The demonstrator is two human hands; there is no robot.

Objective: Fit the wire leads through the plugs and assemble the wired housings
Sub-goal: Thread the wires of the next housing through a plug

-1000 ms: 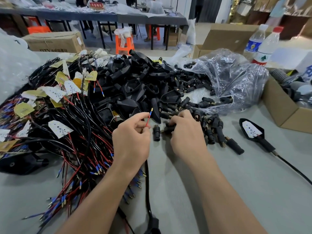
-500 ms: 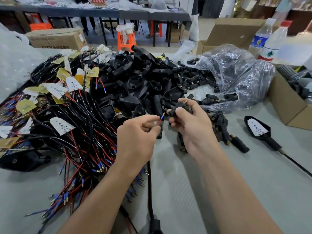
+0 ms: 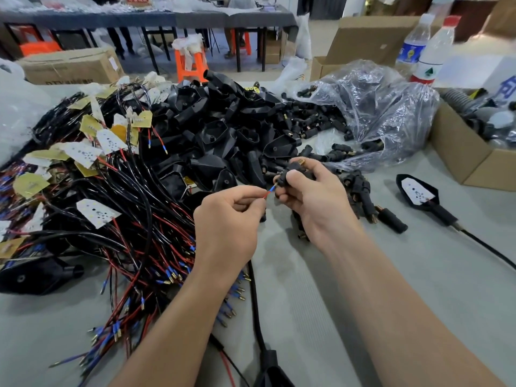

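1. The left hand (image 3: 226, 219) pinches a red wire lead (image 3: 268, 192) between thumb and forefinger. The lead's blue-sleeved tip pokes out just past those fingers (image 3: 251, 201).
2. The right hand (image 3: 315, 208) has its fingers (image 3: 321, 174) curled round a black plug (image 3: 282, 179), held just beyond the left fingertips. The lead's tip is at the plug's end; whether it has entered cannot be told.
3. Likely trouble: the lead looks thin and limp. If it meets the bore off-line, the stretch ahead of the pinch could buckle instead of feeding through.
4. The plug is small and smooth-looking, and the right thumb covers part of it. It could roll within the grip and turn the opening away from the tip.
5. Behind the left wrist lies a tangle of red and black wires (image 3: 134, 219). If the held lead runs into it, a snag there could tug the tip back out.
6. Materials: the lead is soft-sheathed with a brassy metal end. The plug is matte black, roughly cylindrical, with a brass pin (image 3: 301, 162) at the end above the right fingers.
7. Beyond both sets of fingers sit angular, glossy black housings (image 3: 217, 135), hollow and wedge-shaped. Loose plugs (image 3: 360, 191) lie right of the right fingers, by a crinkled clear plastic bag (image 3: 377, 113).
8. The tabletop (image 3: 391, 289) is dull grey and faintly ribbed.
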